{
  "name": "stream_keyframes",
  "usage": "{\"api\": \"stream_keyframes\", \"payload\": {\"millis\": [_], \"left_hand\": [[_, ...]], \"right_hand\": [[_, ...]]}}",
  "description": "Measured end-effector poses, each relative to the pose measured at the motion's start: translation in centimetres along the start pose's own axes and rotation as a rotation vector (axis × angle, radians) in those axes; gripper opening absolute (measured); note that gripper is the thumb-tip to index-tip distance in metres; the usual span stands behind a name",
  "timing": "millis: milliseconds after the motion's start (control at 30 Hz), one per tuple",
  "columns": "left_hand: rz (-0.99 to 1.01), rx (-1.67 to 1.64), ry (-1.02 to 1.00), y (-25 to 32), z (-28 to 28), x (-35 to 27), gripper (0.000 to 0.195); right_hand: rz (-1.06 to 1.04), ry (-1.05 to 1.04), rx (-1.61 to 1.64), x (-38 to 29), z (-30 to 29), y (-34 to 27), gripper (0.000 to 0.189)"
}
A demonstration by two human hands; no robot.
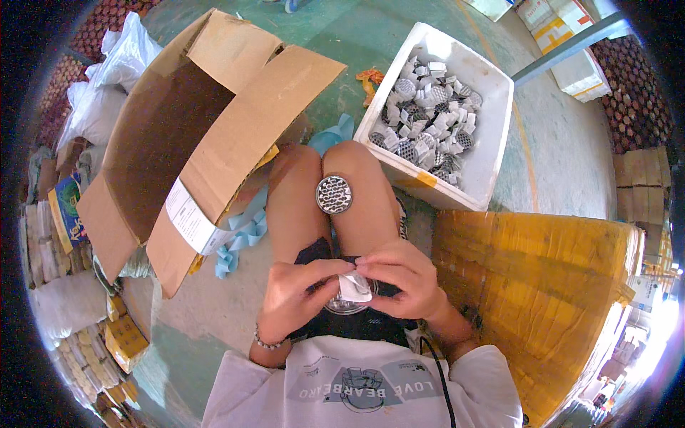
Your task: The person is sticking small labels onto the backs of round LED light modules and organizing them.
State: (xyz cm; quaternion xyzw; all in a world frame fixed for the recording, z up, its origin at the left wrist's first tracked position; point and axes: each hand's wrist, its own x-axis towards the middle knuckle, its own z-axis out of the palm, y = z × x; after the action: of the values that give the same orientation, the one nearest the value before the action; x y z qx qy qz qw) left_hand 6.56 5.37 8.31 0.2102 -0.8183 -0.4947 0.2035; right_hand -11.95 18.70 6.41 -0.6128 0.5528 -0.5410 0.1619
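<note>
Above my lap, my left hand (291, 294) and my right hand (404, 281) pinch a small white folded tag (355, 289) between their fingertips. Just below it, partly hidden by the fingers and the tag, is a round, silver-rimmed item (345, 307); whether the tag is joined to it I cannot tell. Farther out, a round compact-like disc (334, 195) with a black-and-silver patterned face rests across my thighs. A white foam box (428, 184) stands beyond my right knee. Inside lie many similar patterned discs (406, 151) mixed with white folded tags (438, 125).
An open cardboard carton (257, 136) stands to the left, its flaps spread. Beside my right arm is a large box covered in yellow tape (524, 278). Light-blue ribbon (243, 238) lies on the floor by the carton. White sacks (96, 101) are piled at far left.
</note>
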Motion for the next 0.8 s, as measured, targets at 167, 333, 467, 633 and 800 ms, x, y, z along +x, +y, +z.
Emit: {"api": "stream_keyframes", "payload": {"millis": [167, 333, 467, 633, 800], "left_hand": [[0.077, 0.089, 0.065, 0.7, 0.6, -0.2, 0.025], [0.099, 0.136, 0.056, 0.8, 0.7, -0.7, 0.02], [0.144, 0.216, 0.049, 1.0, 0.5, -1.3, 0.022], [0.217, 0.384, 0.139, 1.5, 1.1, -2.0, 0.023], [0.547, 0.321, 0.222, 1.5, 1.1, -1.9, 0.023]], "right_hand": [[-0.104, 0.02, -0.245, 1.0, 0.5, -0.9, 0.031], [-0.312, 0.098, -0.231, 0.2, 1.1, -0.7, 0.026], [-0.335, -0.001, -0.232, -0.2, 0.2, -1.0, 0.023], [-0.48, -0.044, -0.349, -0.3, -1.1, -2.1, 0.021], [-0.672, 0.053, -0.411, -1.2, -0.9, -1.2, 0.023]]}}
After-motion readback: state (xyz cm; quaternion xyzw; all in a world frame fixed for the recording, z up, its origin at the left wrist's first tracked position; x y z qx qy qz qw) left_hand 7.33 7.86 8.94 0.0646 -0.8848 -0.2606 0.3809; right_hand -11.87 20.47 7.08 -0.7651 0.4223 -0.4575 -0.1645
